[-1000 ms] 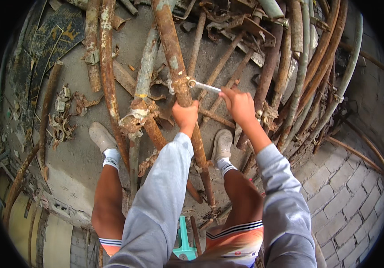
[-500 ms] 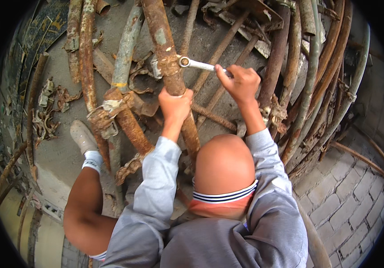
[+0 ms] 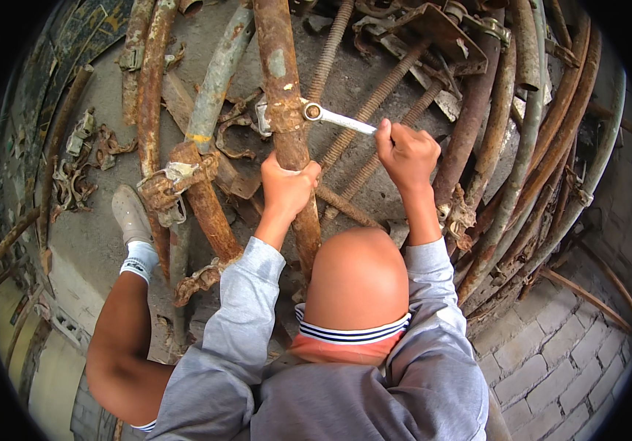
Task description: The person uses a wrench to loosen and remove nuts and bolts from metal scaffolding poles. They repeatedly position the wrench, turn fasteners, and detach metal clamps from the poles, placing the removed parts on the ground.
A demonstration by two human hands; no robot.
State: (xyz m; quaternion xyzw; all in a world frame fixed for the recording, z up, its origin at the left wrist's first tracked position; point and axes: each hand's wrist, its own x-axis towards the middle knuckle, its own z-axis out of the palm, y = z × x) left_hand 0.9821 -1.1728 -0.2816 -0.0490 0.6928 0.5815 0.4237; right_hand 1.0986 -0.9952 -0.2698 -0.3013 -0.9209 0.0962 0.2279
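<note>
A rusty steel pipe (image 3: 277, 66) runs away from me, with a rusty scaffold clamp (image 3: 284, 114) fixed around it. Below that clamp my left hand (image 3: 285, 189) is wrapped round the pipe, thumb across the top. My right hand (image 3: 410, 156) grips the handle of a silver ring spanner (image 3: 351, 123). The spanner's ring end sits over a nut or bolt on the clamp's right side. Much of the handle's far end is hidden in my right fist.
More rusty pipes lie to the right (image 3: 470, 110) and left (image 3: 152, 95). Threaded rods (image 3: 375, 95) cross the ground beyond my right hand. Loose clamp pieces (image 3: 73, 184) lie at the left, and another clamp (image 3: 172, 184) holds a shorter pipe. Grey paving (image 3: 566, 367) is at lower right.
The spanner's handle has swung slightly toward me, its ring end staying on the clamp. My left hand keeps its hold on the pipe. The whole view has shifted a little.
</note>
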